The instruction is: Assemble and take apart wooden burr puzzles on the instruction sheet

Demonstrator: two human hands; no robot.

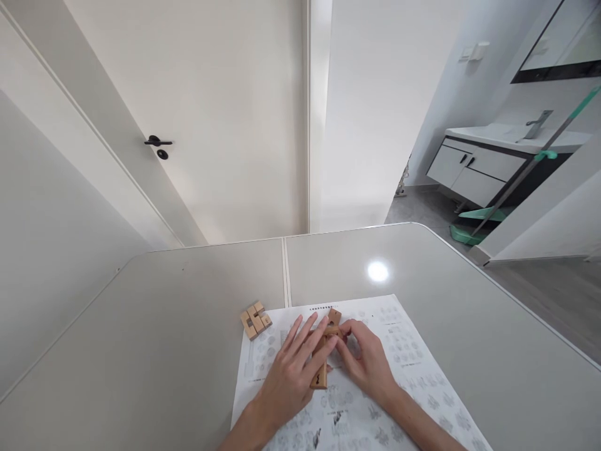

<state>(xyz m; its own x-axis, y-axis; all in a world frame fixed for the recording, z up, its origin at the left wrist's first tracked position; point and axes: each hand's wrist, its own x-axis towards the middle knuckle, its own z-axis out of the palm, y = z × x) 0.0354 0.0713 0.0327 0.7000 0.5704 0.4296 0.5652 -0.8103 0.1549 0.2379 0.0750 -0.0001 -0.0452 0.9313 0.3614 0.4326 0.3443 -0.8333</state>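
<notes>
Notched wooden puzzle pieces [319, 378] lie crossed under my hands, above a printed paper sheet [422, 369]. The nearer piece bears a dark mark on its end, and another piece's end sticks out at the far side. My left hand [293, 369] lies across them from the left, long fingers stretched over the wood, what looks like the thumb tip showing at the right of the nearer piece. From the right, my right hand [369, 357] pinches the crossing piece between thumb and forefinger. The fingers hide much of the joint between the pieces.
A small cluster of interlocked wooden blocks [256, 321] sits at the sheet's upper left corner. The grey table [164, 338] has a seam [285, 272] down its middle. Beyond it are a white door [225, 125], a washbasin cabinet [474, 166] and a green dustpan [464, 235].
</notes>
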